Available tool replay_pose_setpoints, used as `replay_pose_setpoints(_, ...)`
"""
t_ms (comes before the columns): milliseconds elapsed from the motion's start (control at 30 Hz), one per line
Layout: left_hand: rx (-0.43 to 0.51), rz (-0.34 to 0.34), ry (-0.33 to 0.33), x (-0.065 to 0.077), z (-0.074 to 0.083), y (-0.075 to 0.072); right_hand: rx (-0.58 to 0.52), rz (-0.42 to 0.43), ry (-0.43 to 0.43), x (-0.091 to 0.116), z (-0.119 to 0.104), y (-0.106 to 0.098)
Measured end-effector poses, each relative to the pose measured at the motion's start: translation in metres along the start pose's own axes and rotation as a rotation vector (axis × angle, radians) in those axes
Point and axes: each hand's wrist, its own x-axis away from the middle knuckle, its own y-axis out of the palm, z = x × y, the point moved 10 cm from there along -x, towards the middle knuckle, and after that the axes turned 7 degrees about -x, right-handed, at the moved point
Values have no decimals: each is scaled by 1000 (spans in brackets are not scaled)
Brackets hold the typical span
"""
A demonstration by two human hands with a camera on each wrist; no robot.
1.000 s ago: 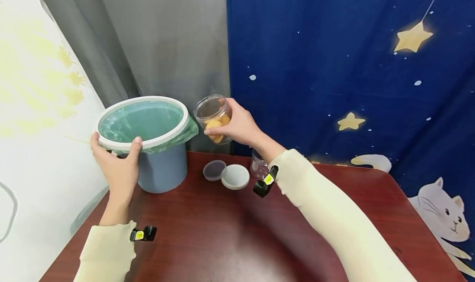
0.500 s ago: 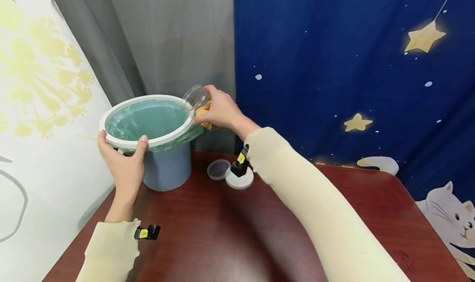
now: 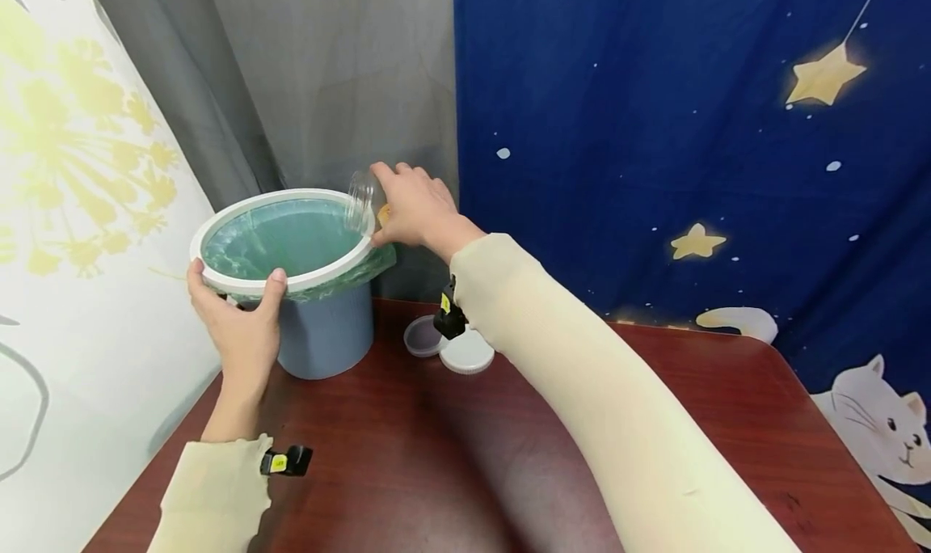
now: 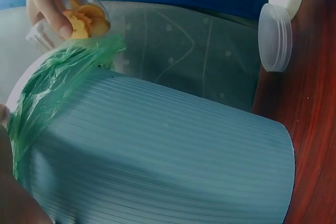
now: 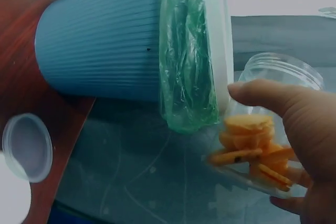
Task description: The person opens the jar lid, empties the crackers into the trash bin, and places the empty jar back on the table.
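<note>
A blue trash can stands at the table's back left, lined with a green plastic bag under its white rim ring. My left hand holds the near rim, thumb and forefinger spread on it; its other fingers are hidden. At the right side of the rim, my right hand grips a clear plastic jar. The jar is lidless and tilted, its mouth toward the can's opening. Orange-yellow chip-like pieces lie inside, toward the jar's base in the right wrist view.
On the red-brown table, a translucent lid and a white screw lid lie to the right of the can. A grey curtain and a blue starry curtain hang behind. A patterned white surface is at left.
My right hand has moved left with the jar and tipped it toward the can's opening. My left hand stays on the rim. Another clear jar, visible earlier, is now hidden behind the right arm.
</note>
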Motion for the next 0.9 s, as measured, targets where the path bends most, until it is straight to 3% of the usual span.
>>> replay_pose_setpoints(167,15,4,1,2,7,-3,215,-3,-53,-6,-19,-3)
replay_pose_setpoints(233,11,7,9,-2,1,-1,266,-6,-54,-9,-24,-4)
replay_pose_setpoints(433,-17,4,7,-10,-16,2,337,-4,-51,-13,-34,0)
replay_pose_setpoints(900,-8,-28,6,-8,-9,12,503,14,-65,-10,-40,5)
